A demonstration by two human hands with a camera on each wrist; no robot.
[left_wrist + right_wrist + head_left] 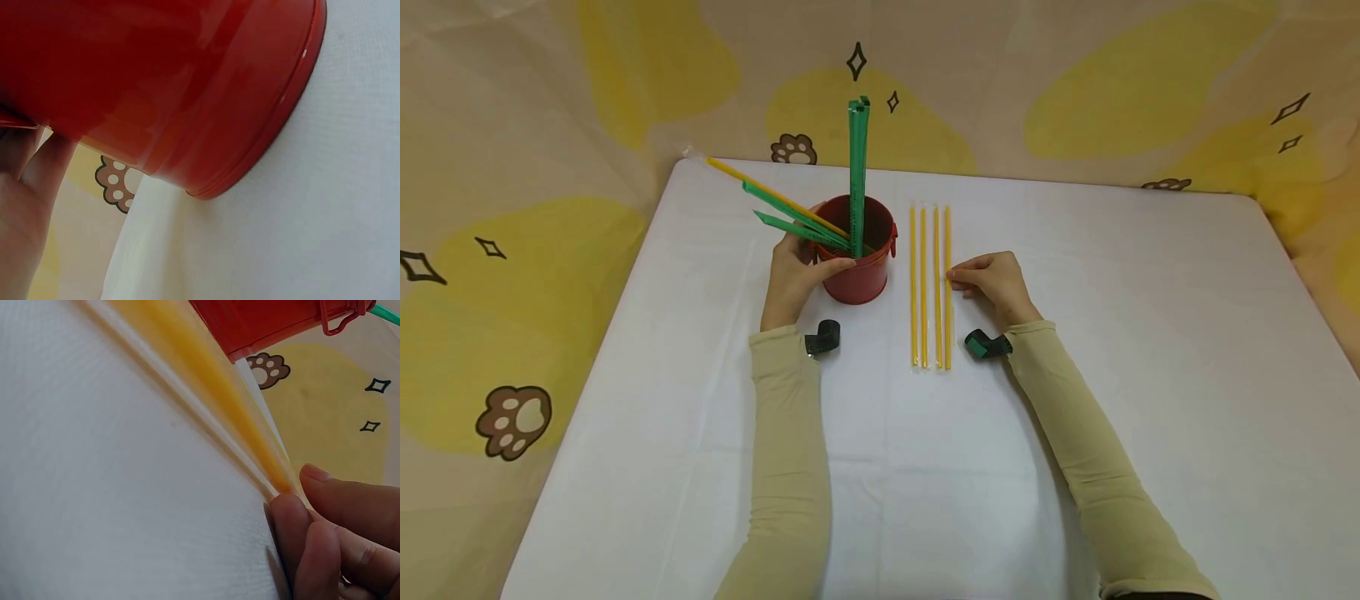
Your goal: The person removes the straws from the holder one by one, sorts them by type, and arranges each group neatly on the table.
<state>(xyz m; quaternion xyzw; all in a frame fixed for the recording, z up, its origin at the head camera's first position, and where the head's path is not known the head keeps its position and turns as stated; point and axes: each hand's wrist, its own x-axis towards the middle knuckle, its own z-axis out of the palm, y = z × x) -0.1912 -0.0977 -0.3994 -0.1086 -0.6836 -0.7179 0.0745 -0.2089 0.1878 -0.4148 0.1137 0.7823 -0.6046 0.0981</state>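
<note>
My left hand (797, 271) grips a small red metal bucket (857, 283) by its side, thumb over the near rim. Its fingers (28, 206) reach round the bucket wall (156, 75) in the left wrist view. Several green straws (857, 179) stand or lean in the bucket with a yellow one (760, 192). To the right, several yellow straws in clear wrappers lie side by side on the table. My right hand (996, 279) pinches the rightmost yellow straw (947, 325) near its middle; the right wrist view shows that straw (231, 400) running between the thumb and fingers (350, 506).
A white cloth (880, 500) covers the table. Behind it hangs a patterned backdrop (1075, 83) with yellow patches and paw prints. A small black wrist camera (827, 335) sits at the left cuff, another (988, 344) at the right cuff.
</note>
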